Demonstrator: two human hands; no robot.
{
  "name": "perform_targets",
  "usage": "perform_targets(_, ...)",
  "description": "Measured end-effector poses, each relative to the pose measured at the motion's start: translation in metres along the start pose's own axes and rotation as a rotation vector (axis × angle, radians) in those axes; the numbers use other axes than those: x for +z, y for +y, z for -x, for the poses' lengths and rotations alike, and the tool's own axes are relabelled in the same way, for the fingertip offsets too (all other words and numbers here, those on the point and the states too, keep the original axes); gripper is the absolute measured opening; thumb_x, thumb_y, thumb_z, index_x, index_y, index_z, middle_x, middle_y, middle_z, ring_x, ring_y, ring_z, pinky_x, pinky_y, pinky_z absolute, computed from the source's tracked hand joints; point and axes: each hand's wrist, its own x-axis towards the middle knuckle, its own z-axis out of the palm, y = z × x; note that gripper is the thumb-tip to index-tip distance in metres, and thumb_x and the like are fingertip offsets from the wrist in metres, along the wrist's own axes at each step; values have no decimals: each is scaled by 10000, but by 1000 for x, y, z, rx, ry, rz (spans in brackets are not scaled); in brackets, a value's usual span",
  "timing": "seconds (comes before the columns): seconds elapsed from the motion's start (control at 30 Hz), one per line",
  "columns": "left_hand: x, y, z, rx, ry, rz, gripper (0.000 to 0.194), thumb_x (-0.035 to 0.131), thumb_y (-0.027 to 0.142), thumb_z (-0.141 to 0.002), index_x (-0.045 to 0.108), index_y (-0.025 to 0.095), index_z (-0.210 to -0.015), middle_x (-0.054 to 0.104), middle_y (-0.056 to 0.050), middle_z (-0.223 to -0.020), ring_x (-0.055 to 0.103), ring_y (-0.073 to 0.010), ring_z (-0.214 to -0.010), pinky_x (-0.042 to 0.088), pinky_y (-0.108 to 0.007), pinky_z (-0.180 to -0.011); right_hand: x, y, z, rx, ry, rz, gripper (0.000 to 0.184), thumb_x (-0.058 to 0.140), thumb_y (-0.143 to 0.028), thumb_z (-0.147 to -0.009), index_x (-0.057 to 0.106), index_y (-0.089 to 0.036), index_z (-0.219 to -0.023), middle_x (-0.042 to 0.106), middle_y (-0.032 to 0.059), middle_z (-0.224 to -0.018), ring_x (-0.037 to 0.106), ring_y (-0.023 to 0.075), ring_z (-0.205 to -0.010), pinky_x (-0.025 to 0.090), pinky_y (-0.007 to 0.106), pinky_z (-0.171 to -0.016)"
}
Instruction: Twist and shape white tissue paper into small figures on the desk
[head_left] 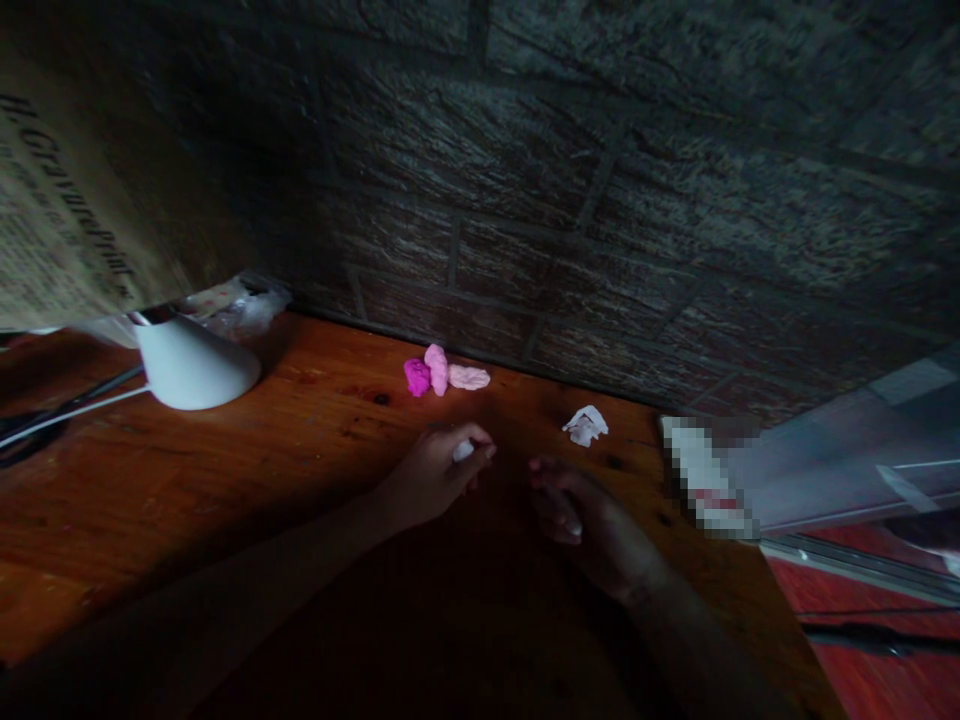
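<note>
White lump (463,452) (small) sits in left hand (439,474).

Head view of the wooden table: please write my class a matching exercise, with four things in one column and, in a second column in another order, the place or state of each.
Things
1. magenta lump
2. crumpled whitish piece
3. white cone-shaped base
4. left hand

Places and states
A. joined to a pale cable
B. holding a small white piece
C. at the left end of a row of three lumps
D. on the table, to the right of the pink lumps

Right pairs: 1-C, 2-D, 3-A, 4-B
</note>
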Motion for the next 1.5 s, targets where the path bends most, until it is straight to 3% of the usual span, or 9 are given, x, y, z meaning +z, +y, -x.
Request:
perform_targets(0.33, 0, 6, -1, -179, -13, 263, 482, 491, 632, -928, 542, 193, -733, 400, 77, -494, 381, -92, -444, 277, -213, -450, -3, 4, -2, 23, 27, 44, 564, 824, -631, -664, 538, -174, -498, 273, -110, -386, 196, 25, -350, 115, 206, -377)
perform_targets(0.47, 0, 8, -1, -139, 87, 314, 578, 506, 677, -896, 421, 203, -576, 294, 80, -471, 278, -76, -421, 194, -229, -423, 0, 5, -1, -63, -42, 23, 380, 866, -501, -702, 723, -175, -833, 263, -140, -432, 177, 24, -371, 148, 178, -370)
perform_targets(0.57, -1, 10, -1, -133, 128, 341, 631, 512, 694, -880, 345, 210, -511, 272, 74, -453, 251, -69, -412, 175, -239, -420, 1, 7, 0, -96, -75, 54, 497, 883, -410, -724, 702, -220, -1146, 496, -100, -555, 374, 37, -423, 270, 155, -391)
perform_targets(0.7, -1, 7, -2, -118, 123, 375, 512, 474, 626, -924, 476, 200, -639, 326, 82, -482, 295, -81, -425, 231, -225, -433, 2, 11, -1, -119, -83, 79, 533, 910, -342, -695, 669, -275, -1167, 686, -20, -878, 463, 34, -494, 284, 145, -392)
perform_targets(0.83, -5, -1, -6, -4, 128, 134, 307, 470, 448, -979, 599, 184, -890, 494, 59, -586, 464, -108, -521, 357, -226, -522, 1, 9, -3, -119, -74, 41, 401, 881, -494, -701, 694, -205, -908, 485, -98, -575, 233, 8, -402, 128, 146, -373)
perform_targets(0.97, -11, -5, -6, 105, 233, -314, 212, 528, 368, -979, 646, 193, -953, 658, 13, -729, 619, -153, -681, 444, -266, -654, -2, 4, -4, -32, -129, 18, 601, 696, -770, -734, 652, -173, -684, 203, -134, -413, 98, 32, -359, 91, 196, -359)
perform_targets(1.23, -13, -21, -7, 225, 179, -731, 167, 575, 210, -959, 690, 153, -1066, 732, -120, -1082, 675, -274, -1029, 522, -418, -950, 3, 3, 4, -40, -214, -6, 614, 613, -772, -796, 642, -179, -638, 146, -131, -393, 96, 48, -342, 123, 212, -364)
perform_targets(1.33, -12, -20, -6, 307, 197, -746, 173, 595, 214, -953, 695, 142, -1074, 725, -127, -1099, 661, -292, -1054, 506, -461, -971, 6, 5, -1, -124, -114, -22, 500, 711, -675, -782, 684, -177, -746, 227, -123, -435, 157, 51, -370, 170, 203, -381)
perform_targets(1.5, -4, -1, 3, 548, 276, -556, 292, 608, 363, -978, 664, 153, -1174, 738, -111, -1079, 661, -238, -1022, 503, -382, -933, 5, 9, -6, -151, 14, -102, 312, 804, -458, -729, 734, -222, -921, 643, -1, -751, 570, 140, -686, 477, 263, -639)
